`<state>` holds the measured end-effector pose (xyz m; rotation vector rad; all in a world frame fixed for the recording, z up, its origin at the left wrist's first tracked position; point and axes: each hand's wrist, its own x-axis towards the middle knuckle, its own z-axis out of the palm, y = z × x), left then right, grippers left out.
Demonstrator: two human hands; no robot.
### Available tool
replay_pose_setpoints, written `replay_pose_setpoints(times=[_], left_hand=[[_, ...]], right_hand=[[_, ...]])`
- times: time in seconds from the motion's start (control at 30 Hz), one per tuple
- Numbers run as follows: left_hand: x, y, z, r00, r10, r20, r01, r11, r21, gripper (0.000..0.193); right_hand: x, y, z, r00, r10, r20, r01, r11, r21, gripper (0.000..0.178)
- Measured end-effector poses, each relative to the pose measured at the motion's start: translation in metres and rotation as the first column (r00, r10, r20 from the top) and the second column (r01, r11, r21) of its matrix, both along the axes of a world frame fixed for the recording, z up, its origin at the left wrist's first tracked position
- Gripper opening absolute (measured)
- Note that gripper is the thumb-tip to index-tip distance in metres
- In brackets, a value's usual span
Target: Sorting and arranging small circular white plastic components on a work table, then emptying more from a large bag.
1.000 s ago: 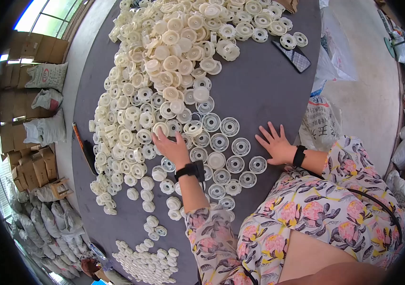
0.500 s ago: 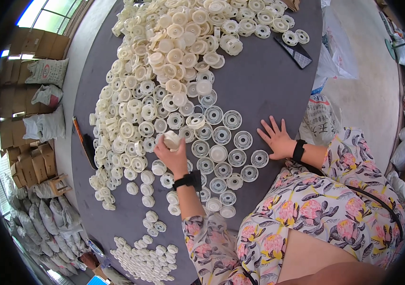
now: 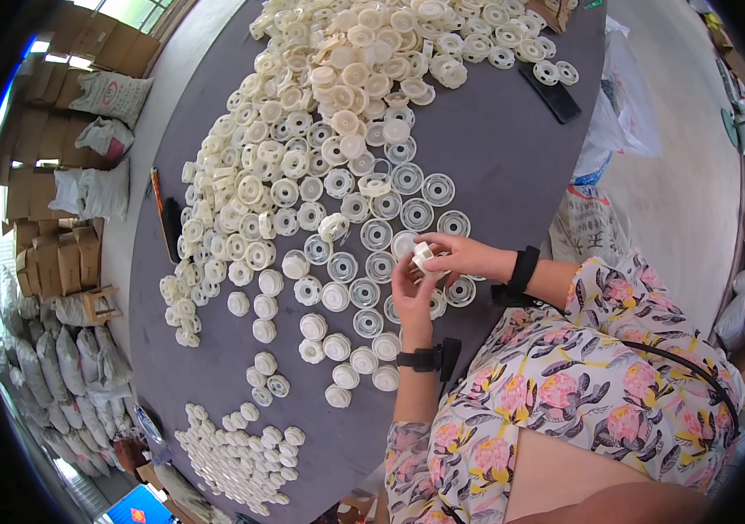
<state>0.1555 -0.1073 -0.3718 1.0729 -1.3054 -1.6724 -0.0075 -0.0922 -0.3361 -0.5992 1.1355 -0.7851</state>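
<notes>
Over the near right part of the grey table, my left hand [image 3: 413,295] and my right hand [image 3: 462,258] meet around a small white plastic part [image 3: 422,255]. Fingers of both hands are closed on it from either side and hide part of its shape. Just beside my hands, rows of round translucent plastic discs [image 3: 377,234] with dark centres lie flat on the table. Several carry stacked white round pieces, such as the white capped disc [image 3: 335,296]. A cream ring-shaped piece [image 3: 333,227] sits tilted on the discs further left.
A large heap of cream plastic discs [image 3: 355,74] covers the far part of the grey table [image 3: 486,157]. Small white caps [image 3: 241,454] cluster at the near left. A black phone [image 3: 551,94] lies by the right edge, a black-bristled brush [image 3: 166,218] by the left. Sacks [image 3: 93,188] and cartons stand beyond.
My left hand has moved right with a white part. My right hand has lifted off the tabletop and joined it. The view has shifted slightly.
</notes>
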Motion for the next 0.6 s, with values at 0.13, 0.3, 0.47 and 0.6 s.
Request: replay_pose_setpoints(times=[0.13,0.3,0.47,0.6], left_hand=[[0.015,0.006,0.0,0.972,0.087,-0.217,-0.007,0.938,0.346,0.035],[0.036,-0.027,-0.017,0.885,0.42,-0.203,-0.329,0.87,0.367,0.031],[0.08,-0.101,-0.049,0.652,0.518,0.554,-0.214,0.826,-0.521,0.039],[0.089,-0.124,-0.065,0.507,0.272,0.817,0.052,0.937,-0.345,0.036]], right_hand=[[0.011,0.016,-0.013,0.998,0.012,-0.068,-0.023,0.986,-0.167,0.066],[0.01,0.018,-0.013,0.966,-0.176,-0.188,0.11,0.943,-0.315,0.064],[0.001,0.02,-0.018,0.975,-0.157,-0.16,0.105,0.949,-0.296,0.063],[-0.005,0.025,-0.038,0.965,-0.19,-0.182,0.147,0.963,-0.227,0.064]])
